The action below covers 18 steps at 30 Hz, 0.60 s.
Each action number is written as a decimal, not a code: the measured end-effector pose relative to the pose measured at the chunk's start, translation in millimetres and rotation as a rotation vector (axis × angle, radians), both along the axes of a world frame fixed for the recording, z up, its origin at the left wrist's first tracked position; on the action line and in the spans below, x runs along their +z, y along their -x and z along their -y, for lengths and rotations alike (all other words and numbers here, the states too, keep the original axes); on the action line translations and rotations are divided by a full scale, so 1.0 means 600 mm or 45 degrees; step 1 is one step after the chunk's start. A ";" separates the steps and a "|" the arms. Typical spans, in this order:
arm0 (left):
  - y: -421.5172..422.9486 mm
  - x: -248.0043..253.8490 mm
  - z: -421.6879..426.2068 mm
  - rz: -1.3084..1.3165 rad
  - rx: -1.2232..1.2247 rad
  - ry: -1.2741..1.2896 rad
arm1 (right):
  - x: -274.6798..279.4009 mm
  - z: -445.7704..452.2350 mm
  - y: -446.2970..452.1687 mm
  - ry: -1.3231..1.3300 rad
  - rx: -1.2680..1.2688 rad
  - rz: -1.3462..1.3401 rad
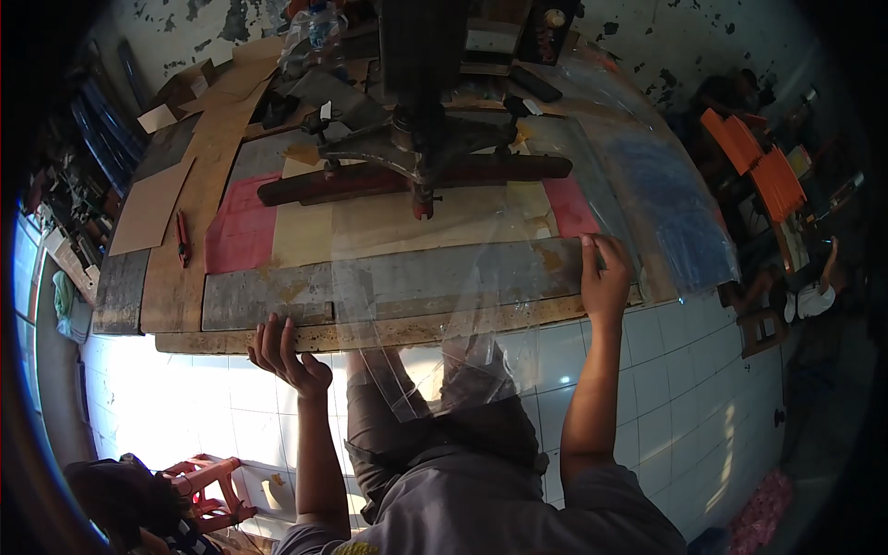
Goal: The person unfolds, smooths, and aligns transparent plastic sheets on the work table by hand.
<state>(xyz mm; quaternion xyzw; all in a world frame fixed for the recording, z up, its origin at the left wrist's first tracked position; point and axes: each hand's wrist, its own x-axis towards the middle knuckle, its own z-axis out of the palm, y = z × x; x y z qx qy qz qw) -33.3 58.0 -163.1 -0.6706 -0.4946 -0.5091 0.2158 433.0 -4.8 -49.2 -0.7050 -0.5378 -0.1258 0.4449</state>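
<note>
At the front edge of the wooden worktable (176, 310), my left hand (289, 359) rests with its fingers stretched out and apart, holding nothing. My right hand (606, 277) is at the right end of the grey board (425, 268), thumb and bent fingers close together; what they pinch, if anything, is too small to make out. Between my hands a clear plastic sheet (439, 314) lies over the board and hangs down past the edge in front of my legs. Above it stands a dark metal press (418, 153) with a long reddish bar (305, 185), over pink and cream sheets (303, 231).
A red cutter (182, 239) and brown cardboard (153, 208) lie at the left. Blue-tinted plastic sheets (671, 199) spread over the right side. A pink stool (208, 490) and a person's dark-haired head (116, 495) are at lower left. Orange items (775, 180) stand far right.
</note>
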 end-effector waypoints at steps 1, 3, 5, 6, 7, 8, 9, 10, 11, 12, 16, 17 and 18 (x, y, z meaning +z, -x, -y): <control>0.000 0.001 0.000 0.000 -0.002 -0.001 | 0.000 0.000 0.000 -0.002 0.002 0.005; 0.000 0.002 0.000 0.000 0.000 0.001 | -0.001 0.000 -0.002 -0.001 0.000 0.002; 0.000 0.001 0.001 0.002 0.001 0.001 | -0.002 0.000 -0.002 -0.003 -0.003 0.004; 0.001 -0.001 0.000 0.005 0.001 -0.001 | -0.003 0.000 -0.002 -0.007 -0.004 0.008; 0.001 -0.003 0.000 0.008 0.002 -0.003 | -0.003 0.000 -0.002 -0.010 -0.006 0.012; 0.001 -0.004 -0.001 0.007 0.006 -0.002 | -0.002 0.000 -0.002 -0.004 -0.009 0.012; 0.001 -0.005 -0.002 0.004 0.012 0.000 | -0.001 0.000 -0.002 0.004 -0.011 0.010; 0.001 -0.005 -0.001 0.001 0.020 0.003 | 0.000 0.000 -0.001 0.012 -0.010 0.007; 0.002 -0.005 -0.001 0.007 0.010 0.008 | 0.001 0.000 0.000 0.010 -0.012 0.001; 0.001 -0.004 0.000 0.011 0.004 0.012 | 0.002 0.001 0.002 0.008 -0.010 -0.006; 0.000 0.000 0.000 0.015 -0.006 0.010 | 0.004 0.001 0.004 0.025 -0.023 -0.002; 0.001 -0.001 0.000 0.017 -0.008 0.019 | 0.000 0.000 0.002 0.028 -0.036 0.003; 0.001 -0.001 0.001 0.017 -0.009 0.021 | 0.000 -0.001 0.003 0.028 -0.033 -0.008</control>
